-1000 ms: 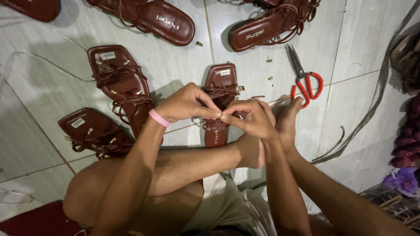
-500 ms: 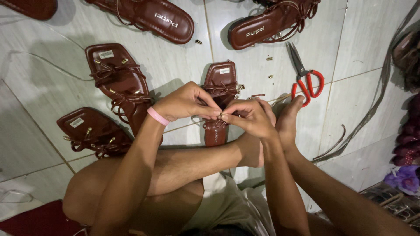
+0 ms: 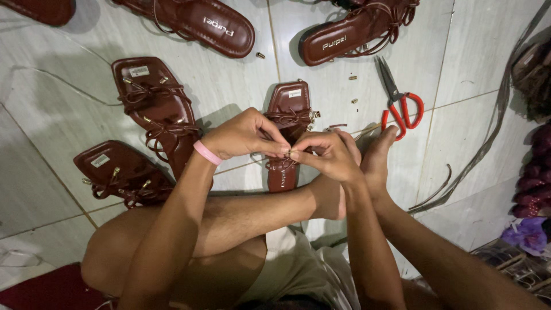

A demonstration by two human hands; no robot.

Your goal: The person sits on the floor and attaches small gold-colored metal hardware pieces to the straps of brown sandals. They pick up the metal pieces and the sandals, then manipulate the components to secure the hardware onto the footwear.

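Two sets of fingers meet at one spot: my left hand (image 3: 244,136) and right hand (image 3: 327,154) pinch tip to tip above a brown sandal (image 3: 288,133) lying on the tiled floor (image 3: 229,86). Both are closed on something tiny at the end of the sandal's lace (image 3: 282,162); I judge it a small metal tip being fitted onto the cord, though it is too small to tell for sure. A pink band (image 3: 206,152) sits on the left wrist.

The fitting looks mid-way. I judge the next move calls for a steady pinch and a straight push along the cord, with no sideways pull.

Outward, my crossed leg (image 3: 252,215) and foot (image 3: 379,158) lie just under the hands, so there is little room downward. Red-handled scissors (image 3: 399,103) lie near the foot toward the right. Loose metal tips (image 3: 354,101) dot the floor between sandal and scissors. Two more laced sandals (image 3: 152,109) lie to the left, two others toward the floor's far edge. The most open tiles lie between the scissors and the dark straps (image 3: 488,143) at the right edge.
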